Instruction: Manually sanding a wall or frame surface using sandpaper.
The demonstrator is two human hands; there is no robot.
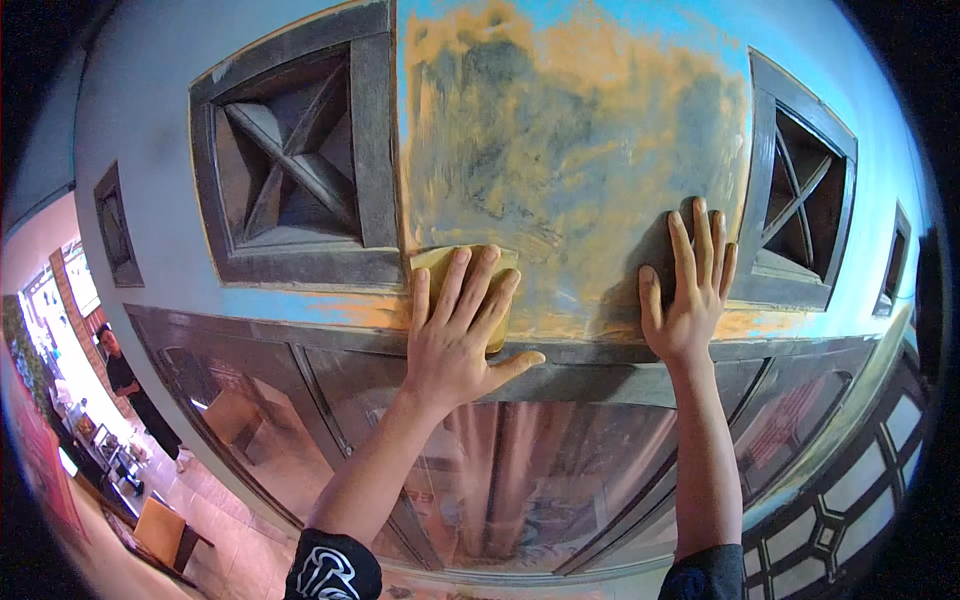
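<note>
Fingers spread, my left hand (459, 330) presses a yellow abrasive sheet, apparently sandpaper (496, 339), flat on the wall; the fingers cover much of it. It lies at the lower left of a patchy wall panel (555, 172) in grey, orange and blue, beside the corner of a dark vent frame. My right hand (688, 300) rests open against the lower right of the same panel, holding nothing, its fingers pointing up.
Dark framed vents with crossed bars flank the panel, at left (379, 150) and right (844, 150). Below runs a dark wooden frame with glass panes (547, 465). At far left, a person (131, 382) stands beyond an orange-backed chair (160, 529). A dark lattice (829, 536) is at lower right.
</note>
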